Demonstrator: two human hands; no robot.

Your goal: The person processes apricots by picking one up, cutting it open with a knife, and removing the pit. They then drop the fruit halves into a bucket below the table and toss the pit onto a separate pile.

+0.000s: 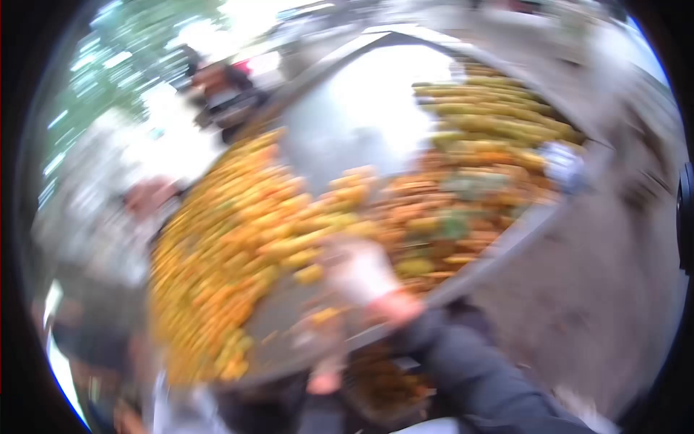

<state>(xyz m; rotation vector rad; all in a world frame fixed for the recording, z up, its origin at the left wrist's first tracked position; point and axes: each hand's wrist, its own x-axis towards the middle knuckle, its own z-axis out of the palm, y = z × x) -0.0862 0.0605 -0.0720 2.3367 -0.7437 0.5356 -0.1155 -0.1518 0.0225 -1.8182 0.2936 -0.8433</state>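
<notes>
My right hand [361,271], pale as if gloved, reaches from a dark sleeve over the near part of a metal table [282,318]. It is beside a heap of yellow and orange pieces [231,239], and motion blur hides its fingers. My left hand [322,343] is lower, over the table's near edge by a small yellow piece [325,315]; its fingers are smeared too. More orange and brown pieces [434,195] with some green ones lie to the right, and longer yellow-green pieces [499,108] at the far right.
A person in light clothing [108,195] stands at the left side of the table. Another person [224,87] is farther back. A container of brownish pieces [387,387] is below the near edge. A white and blue item [562,166] lies at the right edge.
</notes>
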